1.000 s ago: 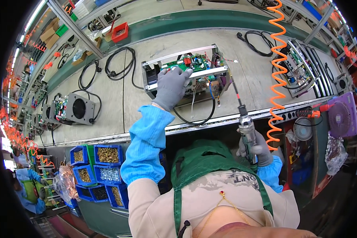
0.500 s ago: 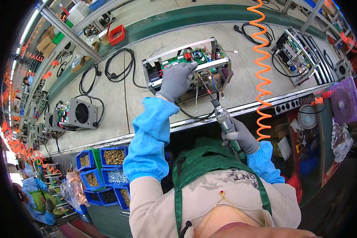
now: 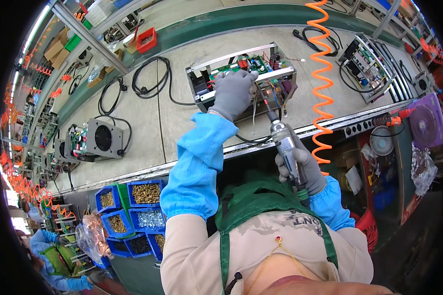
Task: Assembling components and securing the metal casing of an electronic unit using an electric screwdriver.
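My left hand point(image 3: 233, 93), in a grey glove, lies over the front rail of an open metal chassis point(image 3: 275, 73), its fingers bent around the rail. Inside the chassis sits a green circuit board point(image 3: 257, 63) with red and black parts, partly hidden by the hand. Loose wires point(image 3: 255, 109) hang from its front. In my right hand point(image 3: 305, 167), also gloved, is a pneumatic screwdriver point(image 3: 284, 140), its bit point(image 3: 266, 102) pointing up toward the chassis's front rail. Whether the bit's tip touches the rail or a screw I cannot tell.
An orange coiled air hose point(image 3: 321, 83) hangs right of the chassis. Black cables point(image 3: 152, 59) lie on the workbench point(image 3: 142, 115). Another open chassis point(image 3: 366, 69) stands at the right, a fan unit point(image 3: 103, 137) at the left. Blue bins point(image 3: 150, 220) hold screws. A co-worker point(image 3: 59, 258) is at lower left.
The chassis has shifted to the right along the bench, with my left hand on it. My right hand and the screwdriver have moved slightly, the bit still toward the chassis.
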`<state>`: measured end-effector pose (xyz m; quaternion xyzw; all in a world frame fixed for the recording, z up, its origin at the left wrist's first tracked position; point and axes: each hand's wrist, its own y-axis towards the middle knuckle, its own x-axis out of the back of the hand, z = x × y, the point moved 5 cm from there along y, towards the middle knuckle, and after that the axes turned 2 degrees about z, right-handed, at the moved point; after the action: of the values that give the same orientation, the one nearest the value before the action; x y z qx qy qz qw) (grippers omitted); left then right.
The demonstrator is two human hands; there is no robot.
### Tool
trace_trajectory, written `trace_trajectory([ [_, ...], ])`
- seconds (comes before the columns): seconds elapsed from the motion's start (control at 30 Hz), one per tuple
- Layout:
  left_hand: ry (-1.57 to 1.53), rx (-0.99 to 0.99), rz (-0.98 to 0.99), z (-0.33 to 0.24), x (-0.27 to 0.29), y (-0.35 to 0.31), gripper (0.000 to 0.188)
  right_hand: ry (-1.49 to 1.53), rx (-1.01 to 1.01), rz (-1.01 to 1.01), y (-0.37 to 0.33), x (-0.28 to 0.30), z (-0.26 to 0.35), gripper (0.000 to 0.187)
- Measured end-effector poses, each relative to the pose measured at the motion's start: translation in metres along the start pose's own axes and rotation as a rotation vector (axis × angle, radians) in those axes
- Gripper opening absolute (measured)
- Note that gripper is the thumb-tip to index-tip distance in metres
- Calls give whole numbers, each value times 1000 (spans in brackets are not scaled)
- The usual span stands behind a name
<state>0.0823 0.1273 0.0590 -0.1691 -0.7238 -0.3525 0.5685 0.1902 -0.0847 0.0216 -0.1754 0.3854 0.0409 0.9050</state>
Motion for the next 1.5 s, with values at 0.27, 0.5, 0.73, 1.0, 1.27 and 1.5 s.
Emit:
trace_trajectory([
  [0.27, 188, 402, -56, 56, 55, -68, 36, 25, 51, 11, 3, 9, 1, 85],
  [0.5, -538, 285, -222, 90, 35, -80, 25, 10, 18, 79, 9, 12, -1, 84],
  [0.73, -376, 354, -478, 70, 25, -123, 48, 73, 72, 175, 7, 30, -13, 63],
  [1.0, 295, 1518, 120, 147, 58, -430, 23, 60, 105, 249, 12, 26, -11, 56],
  [1.27, 396, 1539, 78, 142, 54, -502, 37, -72, 133, 176, 12, 28, -8, 62],
  [1.5, 184, 1636, 468, 139, 53, -501, 31, -69, 82, 91, 13, 29, -10, 79],
])
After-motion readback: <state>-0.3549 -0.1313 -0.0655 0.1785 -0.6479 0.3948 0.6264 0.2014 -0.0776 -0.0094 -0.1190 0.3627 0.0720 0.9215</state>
